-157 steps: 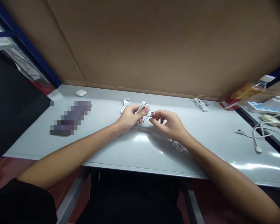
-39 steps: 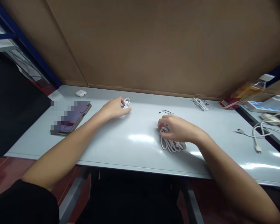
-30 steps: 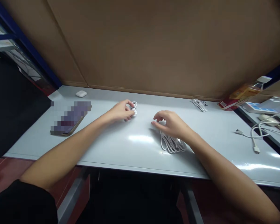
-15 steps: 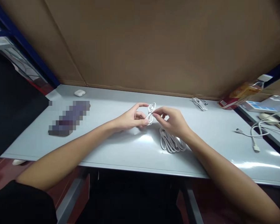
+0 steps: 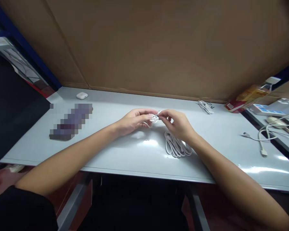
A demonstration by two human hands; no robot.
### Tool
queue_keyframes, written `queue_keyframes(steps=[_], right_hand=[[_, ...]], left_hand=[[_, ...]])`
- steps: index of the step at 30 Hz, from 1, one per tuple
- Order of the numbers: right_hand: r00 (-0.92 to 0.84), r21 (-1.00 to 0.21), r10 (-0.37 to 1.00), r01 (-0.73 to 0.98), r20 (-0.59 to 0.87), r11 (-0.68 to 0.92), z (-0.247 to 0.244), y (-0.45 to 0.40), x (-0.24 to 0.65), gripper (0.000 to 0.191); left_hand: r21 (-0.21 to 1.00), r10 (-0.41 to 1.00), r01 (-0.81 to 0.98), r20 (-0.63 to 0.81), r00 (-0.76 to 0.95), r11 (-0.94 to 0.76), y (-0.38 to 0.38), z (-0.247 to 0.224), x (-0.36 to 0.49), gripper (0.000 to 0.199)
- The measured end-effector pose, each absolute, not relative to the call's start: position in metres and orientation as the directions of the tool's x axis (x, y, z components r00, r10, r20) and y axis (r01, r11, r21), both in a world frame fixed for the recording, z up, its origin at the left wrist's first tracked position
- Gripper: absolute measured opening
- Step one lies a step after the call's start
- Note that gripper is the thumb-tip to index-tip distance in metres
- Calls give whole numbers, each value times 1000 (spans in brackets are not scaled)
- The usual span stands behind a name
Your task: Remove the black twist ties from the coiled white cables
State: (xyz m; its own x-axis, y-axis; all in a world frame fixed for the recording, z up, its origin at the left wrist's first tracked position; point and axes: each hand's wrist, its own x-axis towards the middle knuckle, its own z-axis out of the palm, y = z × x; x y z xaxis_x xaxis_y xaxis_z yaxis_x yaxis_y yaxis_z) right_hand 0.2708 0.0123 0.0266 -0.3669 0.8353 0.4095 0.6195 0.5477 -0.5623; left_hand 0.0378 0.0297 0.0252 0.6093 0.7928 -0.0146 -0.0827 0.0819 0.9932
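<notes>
My left hand (image 5: 135, 121) and my right hand (image 5: 175, 123) meet above the middle of the table, both pinching a small bundle of white cable (image 5: 155, 117). Fingers hide most of that bundle, and a thin loop shows below it. Just under my right hand, a larger coil of white cable (image 5: 177, 146) lies on the table, not touched by either hand. A small bundled white cable (image 5: 205, 107) rests farther off near the back edge.
A grey table (image 5: 125, 160) stands against a cardboard wall (image 5: 144, 45). On it lie a pixelated phone (image 5: 71, 122) and a white earbud case (image 5: 82, 95). To the right are a loose white charging cable (image 5: 262, 138) and a packaged bottle (image 5: 248, 95).
My hands have drawn closer together around the small cable bundle, and my fingers now cover the loops that stood up half a second ago. The larger coil has not moved.
</notes>
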Motion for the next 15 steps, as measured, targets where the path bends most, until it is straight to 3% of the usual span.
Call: queue_keyframes(steps=[5,7,10,15], right_hand=[[-391,-601,841,588,374,541,32,5,265,17],[-395,-635,843,556,366,536,34,2,262,17],[-394,-685,854,518,340,512,36,-2,260,18],[-367,-688,871,538,328,486,38,-4,258,19]], left_hand=[[992,817,-43,119,565,-115,27,27,39,53],[987,837,-1,137,530,-161,26,26,40,47],[983,847,12,152,509,-184,27,25,42,34],[984,865,-28,166,474,-174,31,25,43,39]])
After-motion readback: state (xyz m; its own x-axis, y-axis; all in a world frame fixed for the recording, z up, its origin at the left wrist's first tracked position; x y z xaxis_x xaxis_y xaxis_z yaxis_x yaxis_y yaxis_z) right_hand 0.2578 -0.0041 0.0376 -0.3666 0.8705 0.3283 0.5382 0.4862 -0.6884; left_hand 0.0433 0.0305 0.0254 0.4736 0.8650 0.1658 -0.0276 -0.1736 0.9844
